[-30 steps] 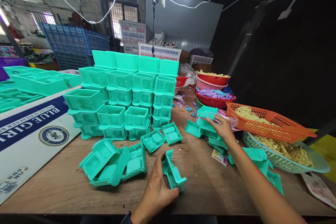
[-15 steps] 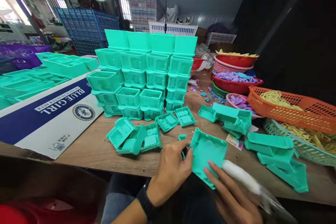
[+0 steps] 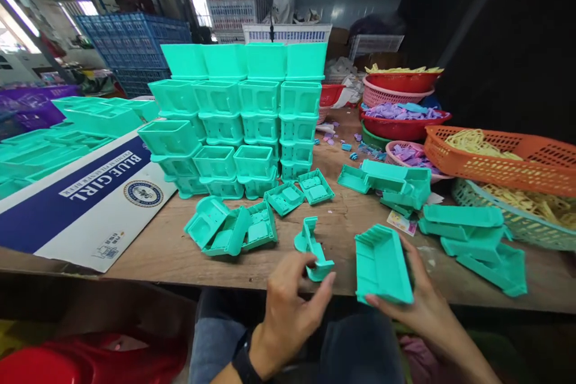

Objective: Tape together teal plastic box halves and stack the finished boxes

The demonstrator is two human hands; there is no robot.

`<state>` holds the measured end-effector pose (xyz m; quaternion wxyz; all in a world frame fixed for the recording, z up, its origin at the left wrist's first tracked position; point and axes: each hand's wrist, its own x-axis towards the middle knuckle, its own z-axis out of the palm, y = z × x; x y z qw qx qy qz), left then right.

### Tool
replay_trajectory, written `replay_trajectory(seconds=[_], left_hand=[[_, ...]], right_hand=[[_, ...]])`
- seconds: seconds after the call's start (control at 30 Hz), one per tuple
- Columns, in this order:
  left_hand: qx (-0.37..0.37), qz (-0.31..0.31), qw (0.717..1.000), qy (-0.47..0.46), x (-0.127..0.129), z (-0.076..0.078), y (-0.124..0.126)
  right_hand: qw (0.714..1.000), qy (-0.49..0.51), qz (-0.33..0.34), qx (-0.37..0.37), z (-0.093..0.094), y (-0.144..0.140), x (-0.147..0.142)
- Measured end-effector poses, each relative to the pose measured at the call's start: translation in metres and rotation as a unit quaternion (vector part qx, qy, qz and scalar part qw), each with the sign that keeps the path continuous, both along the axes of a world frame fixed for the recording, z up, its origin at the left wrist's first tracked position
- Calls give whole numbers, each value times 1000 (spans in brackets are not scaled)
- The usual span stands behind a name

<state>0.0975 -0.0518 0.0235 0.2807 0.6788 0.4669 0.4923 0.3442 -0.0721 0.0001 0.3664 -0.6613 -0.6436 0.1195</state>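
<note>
In my right hand (image 3: 425,300) is a green open plastic box part (image 3: 382,267), gripped by its right side and lower edge, tilted so its ribbed inside shows, over the table's front edge. My left hand (image 3: 290,309), thumb and index finger apart, is at a small green plastic bracket (image 3: 317,252) with a curved base; whether a fingertip touches it I cannot tell. Farther left lie several shallow green trays (image 3: 229,231), some overlapping. Two more such trays (image 3: 316,186) lie beyond the bracket, before stacked green boxes (image 3: 216,162).
A printed carton (image 3: 108,192) holding green parts stands left. Loose green housings (image 3: 387,183) and a leaning pile (image 3: 481,246) lie right. Behind them are an orange basket (image 3: 504,153) of yellow pieces and a red basket (image 3: 400,127) of purple pieces. A red stool (image 3: 90,360) is below left.
My left hand has let go of the flat green part and sits by the bracket. My right hand now holds a green box part, farther right. The white tube-like object is out of sight.
</note>
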Motion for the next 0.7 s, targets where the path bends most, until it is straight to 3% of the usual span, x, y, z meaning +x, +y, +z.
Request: replay_trajectory(seconds=[0.07, 0.23, 0.5, 0.7], left_hand=[[12, 17, 1000, 16, -14, -13, 13], [-122, -135, 983, 28, -20, -32, 51], [-136, -236, 962, 0, -21, -31, 57], [-147, -235, 961, 1, -22, -28, 53]], right_hand=[[1000, 6, 8, -29, -8, 16, 2], [987, 58, 107, -106, -15, 39, -6], [968, 96, 213, -90, -23, 43, -27], [967, 105, 219, -80, -23, 42, -36]])
